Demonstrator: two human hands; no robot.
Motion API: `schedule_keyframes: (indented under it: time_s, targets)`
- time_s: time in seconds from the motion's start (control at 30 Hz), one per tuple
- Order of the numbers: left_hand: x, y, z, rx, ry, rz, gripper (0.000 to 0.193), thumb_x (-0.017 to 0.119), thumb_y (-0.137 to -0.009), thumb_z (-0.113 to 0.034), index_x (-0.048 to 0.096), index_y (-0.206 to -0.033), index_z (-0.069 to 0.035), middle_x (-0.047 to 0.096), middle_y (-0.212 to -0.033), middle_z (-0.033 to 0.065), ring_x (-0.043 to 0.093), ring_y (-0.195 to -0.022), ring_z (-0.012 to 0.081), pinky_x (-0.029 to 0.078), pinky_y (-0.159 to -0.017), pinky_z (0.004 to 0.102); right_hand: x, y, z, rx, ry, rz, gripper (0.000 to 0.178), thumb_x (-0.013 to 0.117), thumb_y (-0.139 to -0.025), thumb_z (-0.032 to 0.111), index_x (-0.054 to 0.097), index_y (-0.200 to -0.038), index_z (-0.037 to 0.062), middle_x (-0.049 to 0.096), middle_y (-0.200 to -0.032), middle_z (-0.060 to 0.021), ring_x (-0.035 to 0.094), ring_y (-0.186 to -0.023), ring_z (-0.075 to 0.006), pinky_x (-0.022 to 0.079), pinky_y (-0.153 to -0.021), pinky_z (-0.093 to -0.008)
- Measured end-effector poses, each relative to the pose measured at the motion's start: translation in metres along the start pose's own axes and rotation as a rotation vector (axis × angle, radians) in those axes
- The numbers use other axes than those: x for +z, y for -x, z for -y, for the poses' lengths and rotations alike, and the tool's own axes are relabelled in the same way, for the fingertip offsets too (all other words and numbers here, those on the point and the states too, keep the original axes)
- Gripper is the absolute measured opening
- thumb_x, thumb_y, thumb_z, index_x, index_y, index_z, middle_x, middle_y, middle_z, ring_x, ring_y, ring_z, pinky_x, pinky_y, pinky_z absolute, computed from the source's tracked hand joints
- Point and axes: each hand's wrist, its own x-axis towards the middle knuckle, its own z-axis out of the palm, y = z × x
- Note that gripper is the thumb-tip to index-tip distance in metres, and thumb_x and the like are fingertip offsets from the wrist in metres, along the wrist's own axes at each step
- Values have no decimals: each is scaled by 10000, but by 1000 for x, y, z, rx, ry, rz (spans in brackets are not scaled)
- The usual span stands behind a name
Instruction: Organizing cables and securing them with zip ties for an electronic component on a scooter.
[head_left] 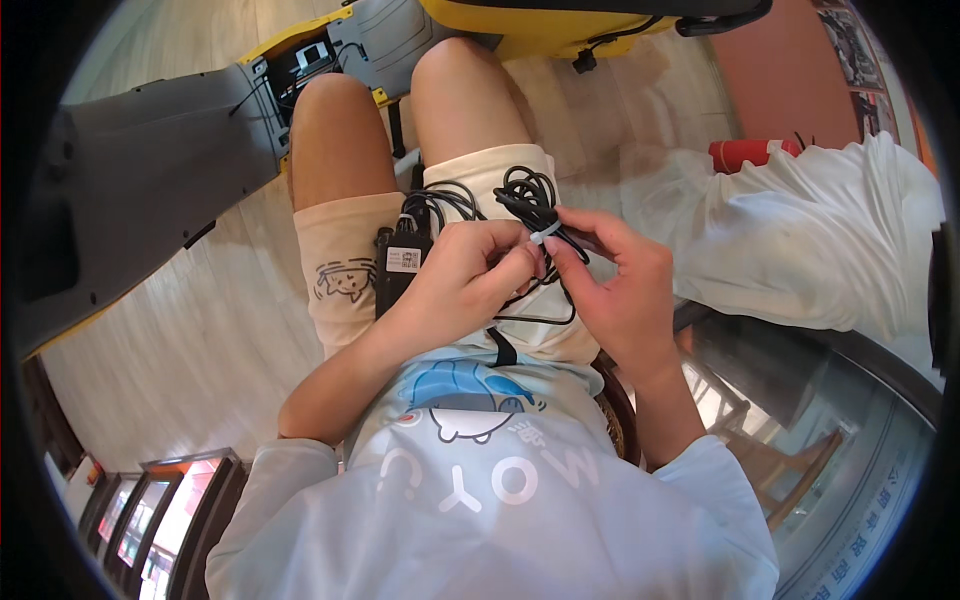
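A coiled black cable (526, 190) lies bundled over my lap, with a white cable tie (546, 233) wrapped around its middle. My left hand (470, 268) is closed, its thumb and fingers pinched at the tie's near side. From the other side, my right hand (622, 280) grips the bundle between thumb and forefinger. A black box (392, 272) with a white label rests on my left thigh, partly hidden behind my left hand. Several black leads (446, 192) rise from its top end. Loose cable loops hang below both hands.
Beyond my knees stands a yellow and grey scooter (380, 40), with wiring exposed in an opened compartment (300, 62). White sheeting (800, 235) drapes over something at the right, beside a red cylinder (750, 154). A glass-topped table (850, 480) is at the lower right.
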Motion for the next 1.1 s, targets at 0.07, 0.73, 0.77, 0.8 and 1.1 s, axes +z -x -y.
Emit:
schedule_keyframes:
  time_s: [0.07,0.73,0.77,0.8,1.1]
  targets:
    - [0,-2,3,13,-30,-15,242,474,-962,-106,619,-833,38,578,-709,-4,489,-659,46,402,-582,228,0,-3,-3,-10,-24,15,265,726,-823,83,659,-1064,-4,702,-939,-180,704,-829,-295,546,-714,-344]
    - [5,-36,0,15,-252,-42,254,547,-924,-146,607,-799,66,556,-650,6,440,-618,42,380,-524,247,-16,-27,-27,46,-98,142,295,686,-830,40,611,-1112,-3,702,-909,-165,718,-828,-268,544,-708,-335]
    - [6,-36,3,24,-245,-57,253,552,-922,-145,606,-795,67,551,-633,15,439,-605,44,379,-516,250,-15,-28,-27,44,-99,144,295,686,-830,40,611,-1112,-3,702,-909,-165,718,-828,-268,544,-708,-335]
    - [7,-35,4,33,-239,-71,252,558,-920,-144,606,-791,68,546,-615,23,438,-592,46,379,-508,254,-15,-28,-26,58,-100,145,292,688,-831,43,609,-1108,-5,701,-908,-169,718,-832,-271,544,-710,-336]
    - [11,-33,0,172,-390,-169,240,579,-888,-137,626,-745,50,528,-529,105,470,-468,115,389,-462,302,-12,-29,-25,60,-101,149,260,676,-848,41,601,-1089,-20,701,-924,-179,718,-865,-280,550,-744,-337]
